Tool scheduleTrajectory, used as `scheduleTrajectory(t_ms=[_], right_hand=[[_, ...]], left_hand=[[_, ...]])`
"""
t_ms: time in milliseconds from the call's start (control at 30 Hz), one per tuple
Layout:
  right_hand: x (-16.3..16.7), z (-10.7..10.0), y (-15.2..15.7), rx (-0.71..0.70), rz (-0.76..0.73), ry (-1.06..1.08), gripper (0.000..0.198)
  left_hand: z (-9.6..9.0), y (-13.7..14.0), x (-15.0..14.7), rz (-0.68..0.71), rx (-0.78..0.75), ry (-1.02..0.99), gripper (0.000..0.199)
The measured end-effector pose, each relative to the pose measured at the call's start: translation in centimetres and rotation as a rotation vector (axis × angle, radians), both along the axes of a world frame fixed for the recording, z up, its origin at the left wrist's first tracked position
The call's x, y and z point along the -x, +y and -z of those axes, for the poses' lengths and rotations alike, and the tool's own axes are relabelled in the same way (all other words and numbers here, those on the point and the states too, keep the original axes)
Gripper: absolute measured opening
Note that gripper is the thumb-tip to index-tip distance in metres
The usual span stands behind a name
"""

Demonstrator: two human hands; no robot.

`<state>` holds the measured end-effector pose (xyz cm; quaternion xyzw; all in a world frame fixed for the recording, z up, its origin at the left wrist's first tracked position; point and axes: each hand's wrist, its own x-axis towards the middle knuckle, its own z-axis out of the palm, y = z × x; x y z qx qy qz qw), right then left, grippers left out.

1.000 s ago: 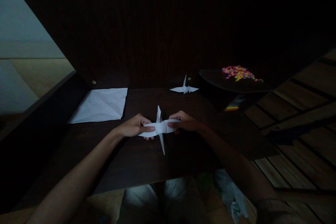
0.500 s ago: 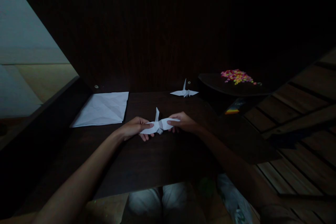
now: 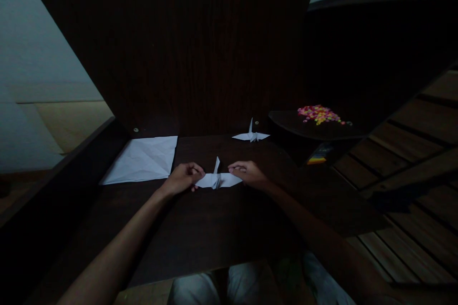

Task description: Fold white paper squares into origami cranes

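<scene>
A white folded paper crane (image 3: 216, 180) is held low over the dark desk, its wings spread left and right and its narrow point upright. My left hand (image 3: 183, 177) is closed on the left wing, thumb on top. My right hand (image 3: 249, 174) pinches the right wing's outer part, fingers curled. A second paper crane (image 3: 252, 137) stands farther back near the upright panel, touched by neither hand. To the left of my left hand lies a stack of creased white paper sheets (image 3: 143, 159).
A dark wooden panel (image 3: 200, 57) rises behind the desk (image 3: 193, 228). At the right, a rounded shelf (image 3: 286, 123) bears a pile of small pink and yellow pieces (image 3: 320, 114). A raised side board (image 3: 71, 167) borders the left. Wooden slats (image 3: 411, 257) lie to the right.
My thumbs have moved outward from near the crane's middle toward its wing tips, and the wings look flatter. The whole view has shifted slightly, with things sitting lower.
</scene>
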<state>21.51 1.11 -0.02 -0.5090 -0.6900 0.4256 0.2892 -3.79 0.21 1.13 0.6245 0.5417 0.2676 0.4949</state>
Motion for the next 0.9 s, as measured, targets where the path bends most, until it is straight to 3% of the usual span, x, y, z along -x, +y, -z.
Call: scheduleTrajectory(t_ms=[100, 167, 267, 333, 400, 567, 700, 900], right_hand=[[-0.2, 0.0, 0.1, -0.174, 0.011, -0.024, 0.024], [-0.4, 0.0, 0.1, -0.213, 0.003, -0.03, 0.022], [-0.4, 0.2, 0.1, -0.2, -0.021, -0.024, 0.022], [-0.4, 0.4, 0.2, -0.175, -0.029, -0.004, 0.022], [-0.3, 0.5, 0.2, -0.139, -0.037, 0.015, 0.02], [-0.4, -0.4, -0.2, -0.02, -0.106, 0.02, 0.017], [-0.6, -0.8, -0.3, 0.064, -0.221, 0.002, 0.017], [-0.9, -0.5, 0.5, 0.045, 0.072, 0.062, 0.011]], left_hand=[[-0.3, 0.1, 0.2, -0.102, -0.393, 0.171, 0.023], [-1.0, -0.4, 0.3, -0.14, -0.651, 0.27, 0.019], [-2.2, -1.6, 0.4, 0.062, -0.889, 0.312, 0.015], [-2.6, -2.4, 0.1, 0.244, -0.931, 0.335, 0.02], [-2.5, -3.0, -0.6, 0.31, -0.971, 0.423, 0.024], [-1.4, -3.4, -2.0, 0.284, -0.994, 0.607, 0.029], [-0.8, -2.8, -1.5, 0.252, -0.961, 0.557, 0.017], [-0.9, -1.4, -0.2, 0.204, -0.78, 0.242, 0.016]])
